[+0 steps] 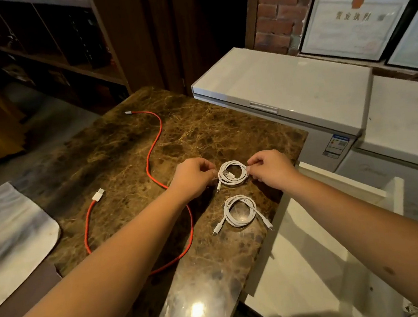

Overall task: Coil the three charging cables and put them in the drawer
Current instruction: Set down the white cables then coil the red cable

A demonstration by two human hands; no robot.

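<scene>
Two white charging cables lie coiled on the brown marble counter [114, 156]. The far coil [233, 173] sits between my hands: my left hand [194, 177] pinches its left side and my right hand [271, 168] pinches its right side. The near white coil [240, 210] lies free just below, with both plugs sticking out. A long red cable [153, 144] snakes uncoiled across the counter, its white plug [98, 195] at the left, and part of it is hidden under my left forearm. The white drawer [306, 264] stands open to the right of the counter.
A grey cloth [8, 233] lies on the counter's left end. White chest freezers [286, 89] stand behind and to the right. Framed certificates [354, 24] lean on a brick wall, and dark wooden shelves [54, 45] fill the back left.
</scene>
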